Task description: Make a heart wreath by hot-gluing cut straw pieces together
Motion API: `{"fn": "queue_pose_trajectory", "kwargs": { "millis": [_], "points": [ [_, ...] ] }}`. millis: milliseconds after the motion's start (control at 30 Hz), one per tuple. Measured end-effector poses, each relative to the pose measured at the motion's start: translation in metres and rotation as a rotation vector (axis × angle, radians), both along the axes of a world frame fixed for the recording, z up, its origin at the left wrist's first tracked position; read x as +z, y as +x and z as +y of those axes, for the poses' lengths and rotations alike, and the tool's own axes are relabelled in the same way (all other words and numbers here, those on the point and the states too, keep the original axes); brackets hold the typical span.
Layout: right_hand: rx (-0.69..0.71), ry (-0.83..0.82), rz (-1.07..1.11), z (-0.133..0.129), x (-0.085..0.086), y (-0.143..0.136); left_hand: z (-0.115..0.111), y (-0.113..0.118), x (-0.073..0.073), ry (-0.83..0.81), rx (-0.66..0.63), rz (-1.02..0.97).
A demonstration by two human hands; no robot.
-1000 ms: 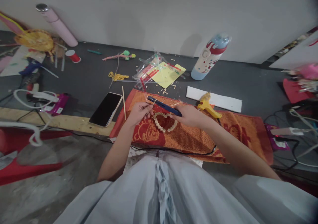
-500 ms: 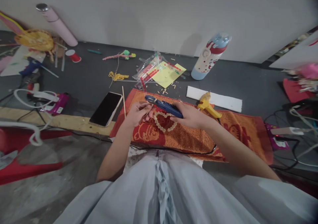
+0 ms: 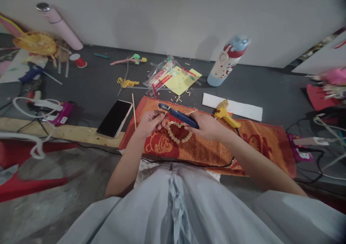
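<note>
My right hand is wrapped round a dark blue hand tool, whose tip points left. Close to that tip, the fingers of my left hand are pinched on a thin, light stick. Below the tool, a heart-shaped outline of small pale pieces lies on an orange and red towel. A pale stick tip shows beside the fingers of my right hand.
A phone and a wooden stick lie left of the towel. To the right are a yellow glue gun and a white strip. Behind stand a bottle and yellow paper with small scraps.
The view has shifted slightly. A pale stick tip now shows by my right fingers, above the tool. Both hands keep nearly the same place and grip.
</note>
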State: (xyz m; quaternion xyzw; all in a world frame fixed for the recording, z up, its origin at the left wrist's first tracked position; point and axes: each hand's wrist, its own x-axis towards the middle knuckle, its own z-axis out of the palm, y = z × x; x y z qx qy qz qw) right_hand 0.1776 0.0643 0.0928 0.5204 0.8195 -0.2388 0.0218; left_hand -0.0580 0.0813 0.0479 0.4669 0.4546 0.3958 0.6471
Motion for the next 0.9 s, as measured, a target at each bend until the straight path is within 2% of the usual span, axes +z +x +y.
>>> {"fn": "queue_pose_trajectory", "kwargs": {
  "millis": [300, 567, 700, 900],
  "points": [
    [-0.029, 0.037, -0.107, 0.001, 0.0, -0.004, 0.002, 0.003, -0.008, 0.106, 0.033, 0.128],
    [-0.024, 0.019, -0.116, 0.003, -0.004, -0.006, 0.007, -0.002, -0.015, 0.163, -0.017, 0.223],
    [-0.011, 0.014, -0.099, 0.003, -0.005, -0.006, 0.009, -0.005, -0.015, 0.148, -0.044, 0.194],
    [-0.037, 0.01, -0.102, 0.01, -0.006, -0.003, 0.013, -0.012, -0.015, 0.043, -0.009, 0.128]
  ]
}}
